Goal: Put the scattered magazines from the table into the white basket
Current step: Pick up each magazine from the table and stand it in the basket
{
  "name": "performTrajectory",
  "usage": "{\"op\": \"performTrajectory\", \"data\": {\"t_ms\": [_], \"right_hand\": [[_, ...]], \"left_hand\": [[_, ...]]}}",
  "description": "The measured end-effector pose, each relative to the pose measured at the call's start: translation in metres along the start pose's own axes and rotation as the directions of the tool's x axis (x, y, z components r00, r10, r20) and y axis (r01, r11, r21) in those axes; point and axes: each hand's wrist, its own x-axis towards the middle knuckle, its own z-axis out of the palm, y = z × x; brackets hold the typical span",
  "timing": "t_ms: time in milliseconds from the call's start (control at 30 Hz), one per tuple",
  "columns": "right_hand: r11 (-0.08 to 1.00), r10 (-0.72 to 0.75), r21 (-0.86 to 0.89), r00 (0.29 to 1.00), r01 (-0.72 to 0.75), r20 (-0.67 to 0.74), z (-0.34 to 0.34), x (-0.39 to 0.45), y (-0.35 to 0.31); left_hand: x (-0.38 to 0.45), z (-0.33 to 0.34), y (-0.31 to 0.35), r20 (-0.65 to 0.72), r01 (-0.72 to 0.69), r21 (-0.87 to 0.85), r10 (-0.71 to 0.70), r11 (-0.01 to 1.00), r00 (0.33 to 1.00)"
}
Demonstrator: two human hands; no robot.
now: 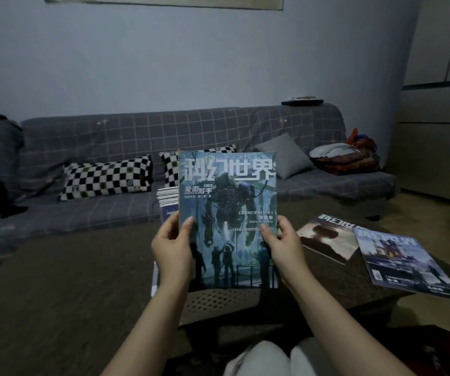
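Note:
I hold a blue-green magazine [228, 202] upright, its robot cover facing me. My left hand [173, 248] grips its lower left edge, thumb on the cover. My right hand [283, 245] grips the lower right edge the same way. Directly below the magazine sits the white basket [218, 302] with a perforated wall, mostly hidden behind the cover. Several more magazines [167, 198] stand upright behind the held one, their edges showing at its left. Two magazines lie on the dark table at right: a brownish one [324, 237] and a blue one [400, 261] overlapping it.
The dark table [340, 283] runs to the right, its edge near the blue magazine. A grey checked sofa [96, 213] with checkered pillows [107, 177] and a grey cushion stands behind. My knees [267, 359] show at the bottom. Brown floor spreads to the left.

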Motion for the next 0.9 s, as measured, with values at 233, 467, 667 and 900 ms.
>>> {"op": "performTrajectory", "data": {"t_ms": [233, 467, 667, 900], "right_hand": [[0.998, 0.054, -0.043, 0.998, -0.053, 0.041, 0.035, 0.019, 0.01], [0.993, 0.034, -0.115, 0.999, -0.037, -0.03, 0.044, 0.017, 0.044], [0.975, -0.078, -0.22, 0.981, 0.037, -0.18, 0.044, 0.009, 0.065], [0.941, -0.074, -0.339, 0.979, 0.005, -0.19, 0.044, 0.006, 0.077]], "left_hand": [[0.029, -0.035, -0.02, -0.102, -0.037, 0.149, 0.053, 0.988, 0.993], [0.015, -0.043, -0.045, -0.119, -0.144, 0.311, 0.188, 0.94, 0.975], [0.002, -0.048, -0.064, -0.072, -0.181, 0.416, 0.231, 0.891, 0.97], [-0.003, -0.055, -0.078, -0.083, -0.131, 0.459, 0.188, 0.879, 0.979]]}}
